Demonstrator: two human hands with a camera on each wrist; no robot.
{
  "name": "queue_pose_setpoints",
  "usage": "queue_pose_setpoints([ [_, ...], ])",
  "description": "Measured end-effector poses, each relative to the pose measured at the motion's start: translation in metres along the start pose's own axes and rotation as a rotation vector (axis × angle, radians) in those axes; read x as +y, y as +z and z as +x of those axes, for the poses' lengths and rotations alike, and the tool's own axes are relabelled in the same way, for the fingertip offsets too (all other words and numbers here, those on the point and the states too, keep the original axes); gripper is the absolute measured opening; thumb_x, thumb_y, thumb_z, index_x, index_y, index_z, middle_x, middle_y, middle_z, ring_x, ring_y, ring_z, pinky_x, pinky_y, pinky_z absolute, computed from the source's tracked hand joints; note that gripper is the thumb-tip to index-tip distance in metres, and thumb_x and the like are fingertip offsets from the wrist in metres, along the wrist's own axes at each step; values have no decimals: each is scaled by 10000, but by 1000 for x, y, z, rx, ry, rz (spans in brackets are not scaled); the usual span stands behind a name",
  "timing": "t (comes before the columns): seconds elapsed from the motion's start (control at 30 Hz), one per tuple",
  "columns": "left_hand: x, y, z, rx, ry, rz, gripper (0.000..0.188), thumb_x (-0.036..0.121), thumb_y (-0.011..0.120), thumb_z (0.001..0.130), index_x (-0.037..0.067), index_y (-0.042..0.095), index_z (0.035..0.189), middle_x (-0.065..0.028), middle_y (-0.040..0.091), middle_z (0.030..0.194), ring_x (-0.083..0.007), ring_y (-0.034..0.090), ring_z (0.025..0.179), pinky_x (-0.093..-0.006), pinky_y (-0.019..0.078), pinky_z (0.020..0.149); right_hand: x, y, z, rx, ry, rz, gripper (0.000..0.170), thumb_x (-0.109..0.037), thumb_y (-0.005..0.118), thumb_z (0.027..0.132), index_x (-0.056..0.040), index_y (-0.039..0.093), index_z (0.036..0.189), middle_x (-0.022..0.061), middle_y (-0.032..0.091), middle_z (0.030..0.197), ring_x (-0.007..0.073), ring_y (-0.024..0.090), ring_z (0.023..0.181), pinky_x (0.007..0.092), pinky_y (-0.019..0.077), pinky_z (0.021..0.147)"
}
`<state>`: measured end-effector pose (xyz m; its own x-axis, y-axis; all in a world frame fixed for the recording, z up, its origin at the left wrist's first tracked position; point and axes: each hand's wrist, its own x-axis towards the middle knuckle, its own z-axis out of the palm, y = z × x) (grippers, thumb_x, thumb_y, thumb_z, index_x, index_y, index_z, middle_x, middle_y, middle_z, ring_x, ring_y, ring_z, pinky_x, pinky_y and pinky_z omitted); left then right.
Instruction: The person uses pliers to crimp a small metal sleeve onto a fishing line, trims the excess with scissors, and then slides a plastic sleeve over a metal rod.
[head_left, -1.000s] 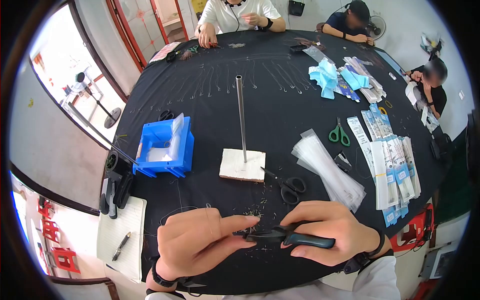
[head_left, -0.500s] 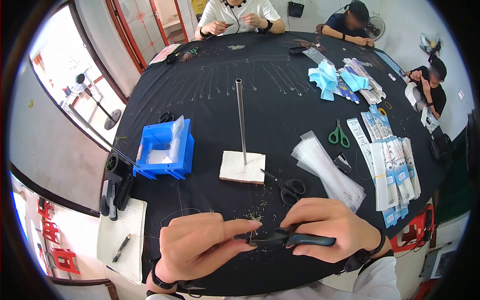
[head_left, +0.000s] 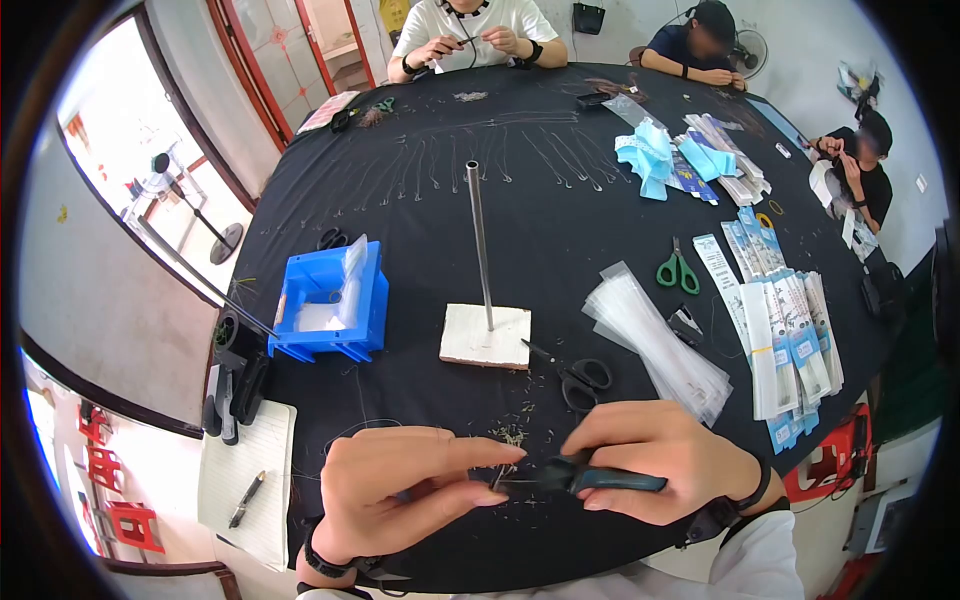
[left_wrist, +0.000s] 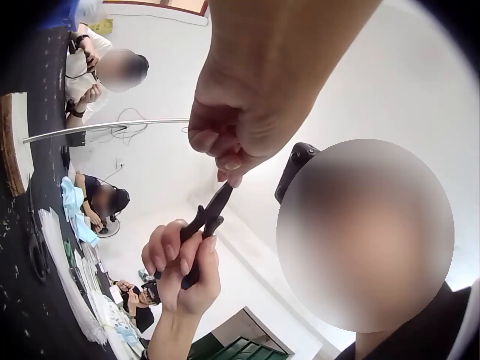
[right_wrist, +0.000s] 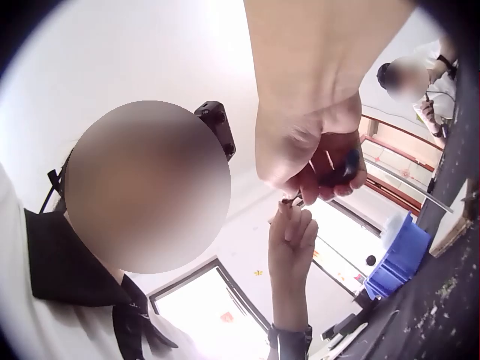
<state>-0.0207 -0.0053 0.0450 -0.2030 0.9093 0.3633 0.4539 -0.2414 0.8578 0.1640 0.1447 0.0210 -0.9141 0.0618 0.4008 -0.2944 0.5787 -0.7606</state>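
The right hand [head_left: 665, 462] grips dark-handled pliers [head_left: 622, 479] near the table's front edge, the jaws pointing left. Facing it, the left hand [head_left: 405, 490] pinches something small and thin between thumb and forefinger, just left of the plier tips; a fine line trails from this hand. What exactly it holds is too small to tell. In the left wrist view the pliers [left_wrist: 201, 240] reach up to the left fingertips from the right hand [left_wrist: 184, 270]. The right wrist view shows the left hand [right_wrist: 291, 244] meeting the tool below the right palm [right_wrist: 307, 150].
Small clippings [head_left: 512, 437] lie beyond the fingertips, with black scissors [head_left: 583, 382] to their right. A metal rod [head_left: 480, 240] stands upright on a white block [head_left: 486, 336]. A blue bin [head_left: 330, 300] and notebook [head_left: 245, 485] are left; clear sleeves [head_left: 660, 345] and printed packets [head_left: 790, 340] are right.
The plier jaws have drawn slightly right from the left fingertips, and a thin piece shows between them. Across the table, a person has raised a hand holding a dark tool.
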Motion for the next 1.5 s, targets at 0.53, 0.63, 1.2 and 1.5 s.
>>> queue_pose_setpoints([
  [0.53,-23,18,-13,-9,-212,-821,309,61,694,763,-98,617,1017,-16,541,579,-32,434,474,-186,323,454,10,11,2,10,-32,100,180,-108,681,749,31,634,854,176,590,1001,307,603,856,348,485,717],
  [0.63,-27,22,-13,-10,-222,-962,323,87,686,782,-102,603,1030,-16,522,575,-33,420,466,-192,319,447,11,12,2,20,-24,101,175,-105,676,752,29,635,857,177,588,1010,307,603,865,349,484,730],
  [1.2,-32,31,-12,23,-206,-1145,290,66,649,813,-105,574,1034,-71,580,723,-40,396,472,-203,321,446,12,19,1,100,-35,77,171,-115,687,766,32,606,793,150,585,894,259,581,719,304,464,612],
  [1.5,-34,29,-12,56,-173,-1039,297,61,663,800,-104,587,1035,-45,581,691,-33,410,474,-183,325,447,7,17,0,118,-21,104,184,-124,674,787,42,594,794,152,583,876,254,584,685,296,460,574],
])
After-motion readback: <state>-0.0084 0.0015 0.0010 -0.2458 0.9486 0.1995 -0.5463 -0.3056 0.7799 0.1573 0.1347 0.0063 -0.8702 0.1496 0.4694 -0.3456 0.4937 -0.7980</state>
